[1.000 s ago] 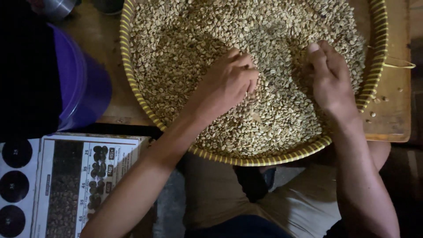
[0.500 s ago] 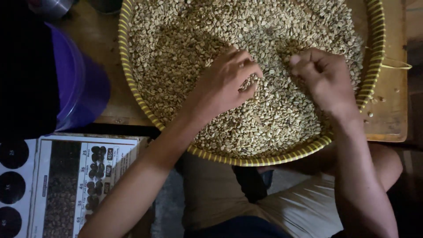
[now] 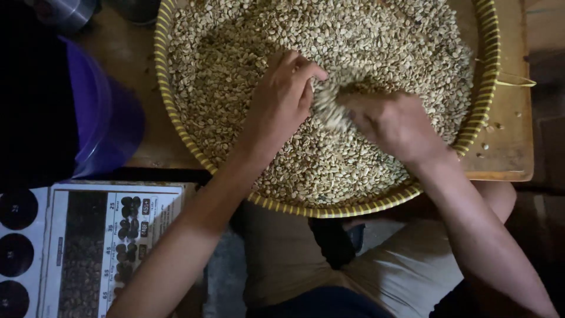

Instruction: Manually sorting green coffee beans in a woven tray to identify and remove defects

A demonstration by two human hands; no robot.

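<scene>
Your left hand (image 3: 279, 103) lies on the pale, bumpy beans (image 3: 353, 41) with its fingers curled together. Your right hand (image 3: 391, 123) is blurry, cupped over beans in the middle of the frame. The beans fill a round woven tray (image 3: 176, 126) with a yellow striped rim, on a wooden table (image 3: 512, 147). A shiny purple tub (image 3: 109, 118) sits at the left. A flat printed chart (image 3: 112, 235) with dark circles lies at the lower left.

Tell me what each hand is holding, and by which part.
Neither hand clearly grips anything. The left hand and right hand rest in the loose pale beans of the woven tray; any beans pinched cannot be told.
</scene>
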